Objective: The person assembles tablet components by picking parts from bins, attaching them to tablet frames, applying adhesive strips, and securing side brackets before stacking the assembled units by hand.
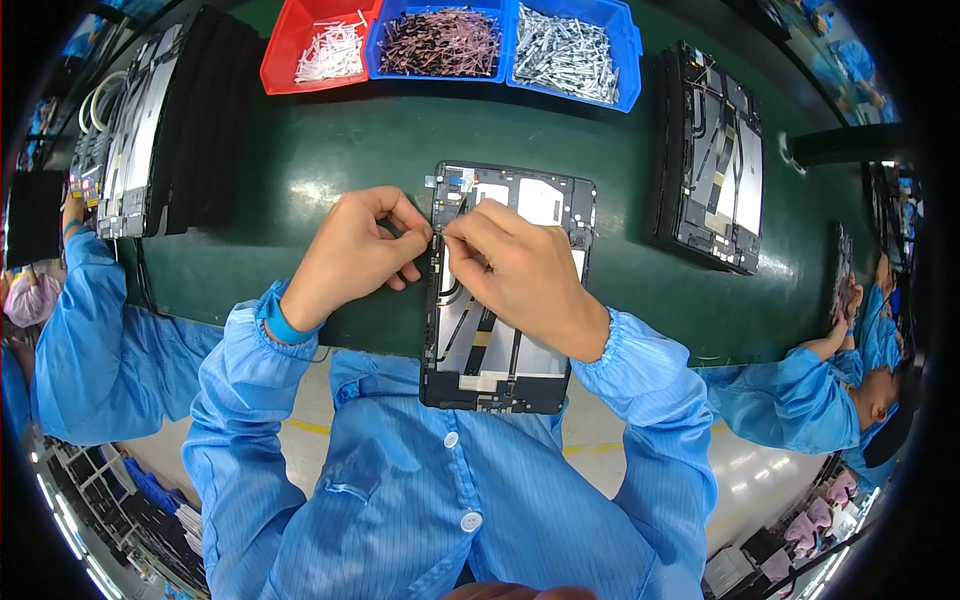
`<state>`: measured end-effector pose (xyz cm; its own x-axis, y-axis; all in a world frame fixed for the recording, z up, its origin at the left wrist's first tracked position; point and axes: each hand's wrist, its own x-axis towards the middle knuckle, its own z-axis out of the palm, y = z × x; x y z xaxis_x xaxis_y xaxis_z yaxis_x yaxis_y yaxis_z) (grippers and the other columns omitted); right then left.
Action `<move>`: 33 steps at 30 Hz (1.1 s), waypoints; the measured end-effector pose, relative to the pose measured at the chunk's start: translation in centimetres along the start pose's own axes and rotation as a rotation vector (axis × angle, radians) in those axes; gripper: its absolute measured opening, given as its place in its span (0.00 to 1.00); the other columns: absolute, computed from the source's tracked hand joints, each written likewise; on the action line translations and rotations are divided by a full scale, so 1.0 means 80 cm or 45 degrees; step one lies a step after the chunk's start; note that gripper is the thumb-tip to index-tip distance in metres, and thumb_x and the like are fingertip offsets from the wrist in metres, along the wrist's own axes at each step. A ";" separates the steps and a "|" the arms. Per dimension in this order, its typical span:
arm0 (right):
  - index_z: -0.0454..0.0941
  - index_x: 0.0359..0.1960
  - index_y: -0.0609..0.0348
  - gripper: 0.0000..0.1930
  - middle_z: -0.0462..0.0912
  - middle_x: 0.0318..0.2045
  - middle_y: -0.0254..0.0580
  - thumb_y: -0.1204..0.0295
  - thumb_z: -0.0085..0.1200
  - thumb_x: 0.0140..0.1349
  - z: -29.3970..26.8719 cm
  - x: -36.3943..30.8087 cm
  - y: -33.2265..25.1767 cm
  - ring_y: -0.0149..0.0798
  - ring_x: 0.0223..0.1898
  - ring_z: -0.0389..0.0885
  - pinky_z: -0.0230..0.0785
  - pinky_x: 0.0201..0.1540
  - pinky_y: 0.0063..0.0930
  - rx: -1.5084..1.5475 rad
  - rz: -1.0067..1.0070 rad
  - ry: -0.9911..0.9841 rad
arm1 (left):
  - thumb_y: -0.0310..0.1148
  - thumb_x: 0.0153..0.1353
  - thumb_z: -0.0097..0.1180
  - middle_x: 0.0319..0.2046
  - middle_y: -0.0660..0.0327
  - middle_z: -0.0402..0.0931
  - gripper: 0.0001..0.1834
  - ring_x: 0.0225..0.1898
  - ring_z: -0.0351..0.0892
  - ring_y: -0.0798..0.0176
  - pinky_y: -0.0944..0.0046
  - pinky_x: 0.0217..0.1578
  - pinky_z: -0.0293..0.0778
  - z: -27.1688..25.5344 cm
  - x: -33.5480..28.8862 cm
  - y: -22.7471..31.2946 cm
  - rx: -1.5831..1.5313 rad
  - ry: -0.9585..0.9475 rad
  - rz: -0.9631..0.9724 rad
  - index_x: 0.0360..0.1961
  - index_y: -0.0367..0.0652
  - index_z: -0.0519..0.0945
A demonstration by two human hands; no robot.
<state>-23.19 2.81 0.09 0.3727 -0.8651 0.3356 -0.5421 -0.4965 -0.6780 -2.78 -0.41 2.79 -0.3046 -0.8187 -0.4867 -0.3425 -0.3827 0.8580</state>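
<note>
An opened tablet (553, 362) lies in front of me, its inner parts facing up and its near end reaching past the table's edge. At its left edge, my left hand (362, 248) holds thumb and forefinger pinched together, the other fingers curled. Over the tablet's upper left part, my right hand (530, 268) is pinched too, its fingertips close to the same edge and to my left fingertips. Whatever sits between either pair of fingertips is too small or hidden to make out. My right hand covers part of the tablet's inside.
On the green table (390, 135), a red bin (283, 62) holds small white pieces. Beside it, blue bins (627, 65) hold dark-pinkish and silvery strips. Stacks of opened tablets stand left (147, 130) and right (715, 160). Co-workers in blue sleeves (100, 345) sit on both sides.
</note>
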 end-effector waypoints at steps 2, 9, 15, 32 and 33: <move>0.77 0.32 0.56 0.05 0.74 0.28 0.37 0.72 0.61 0.60 0.000 0.001 -0.001 0.45 0.21 0.79 0.70 0.20 0.40 0.010 -0.004 0.002 | 0.22 0.62 0.59 0.28 0.59 0.81 0.04 0.25 0.85 0.68 0.70 0.20 0.79 0.000 -0.001 0.000 0.001 0.013 0.003 0.34 0.31 0.78; 0.78 0.30 0.58 0.03 0.80 0.29 0.40 0.75 0.61 0.56 -0.014 0.000 -0.015 0.45 0.24 0.82 0.75 0.26 0.36 0.107 0.158 0.032 | 0.23 0.63 0.59 0.32 0.58 0.81 0.04 0.26 0.85 0.67 0.71 0.21 0.79 0.000 -0.002 -0.002 0.079 0.023 0.032 0.34 0.33 0.77; 0.78 0.30 0.62 0.05 0.80 0.28 0.45 0.73 0.60 0.57 -0.019 0.005 -0.015 0.49 0.26 0.82 0.75 0.29 0.41 -0.004 0.242 -0.054 | 0.26 0.63 0.62 0.31 0.59 0.81 0.08 0.20 0.82 0.70 0.71 0.14 0.73 -0.003 0.000 -0.004 0.026 0.004 0.116 0.39 0.35 0.76; 0.86 0.37 0.54 0.06 0.83 0.38 0.49 0.72 0.59 0.60 -0.116 0.141 0.070 0.54 0.42 0.84 0.77 0.44 0.47 -0.741 0.134 -0.036 | 0.35 0.64 0.62 0.23 0.59 0.82 0.13 0.14 0.76 0.71 0.70 0.08 0.60 -0.006 0.003 -0.003 -0.034 -0.081 0.134 0.38 0.36 0.75; 0.86 0.37 0.54 0.06 0.83 0.38 0.49 0.72 0.59 0.60 -0.116 0.143 0.073 0.54 0.42 0.84 0.77 0.44 0.47 -0.751 0.126 -0.031 | 0.35 0.64 0.62 0.23 0.59 0.82 0.13 0.14 0.76 0.71 0.70 0.08 0.60 -0.006 0.002 -0.003 -0.036 -0.079 0.147 0.38 0.36 0.75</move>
<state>-29.11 -10.67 6.05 0.3121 -0.9110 0.2697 -0.8993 -0.3748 -0.2253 -2.33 -0.67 2.55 -0.3955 -0.8301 -0.3931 -0.2767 -0.3004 0.9128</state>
